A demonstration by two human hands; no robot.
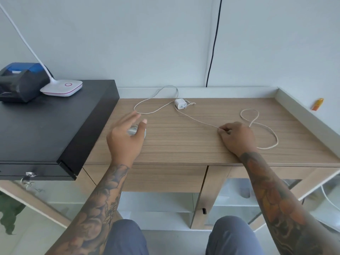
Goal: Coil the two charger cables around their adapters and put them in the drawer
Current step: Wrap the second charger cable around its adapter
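Right hand (237,138) pinches the loose cable (198,120) between thumb and fingertips, hand resting on the wooden desk (184,144) near its front edge; left hand (127,137) hovers with fingers spread and straight, gripping nothing, just above a small white bundle (132,131) that looks like the other charger already wound, though mostly hidden under the palm so can't confirm. White adapter (180,103) sits toward the back of the desk, well apart from both hands, cable running from it in a big loop to the left and a long diagonal run to the pinch, then on past the right hand into a figure-eight curl (257,126) on the right side. Drawer (165,178) sits under the desktop, front closed as far as I can tell. Judgement: second charger not yet coiled, nothing in the drawer yet. Risks: pulling the cable from the pinch would drag the light adapter across the desk instead of gathering slack; the figure-eight could tighten into a knot if tugged; the left loop may snag on the left hand or on the bundle; winding without holding the adapter gives a loose coil that springs open. Further out: black cash box (55,122) at left with a small printer (20,81) and white lamp base (61,88) on top, black wire (214,43) down the wall, orange item (317,104) on the right ledge
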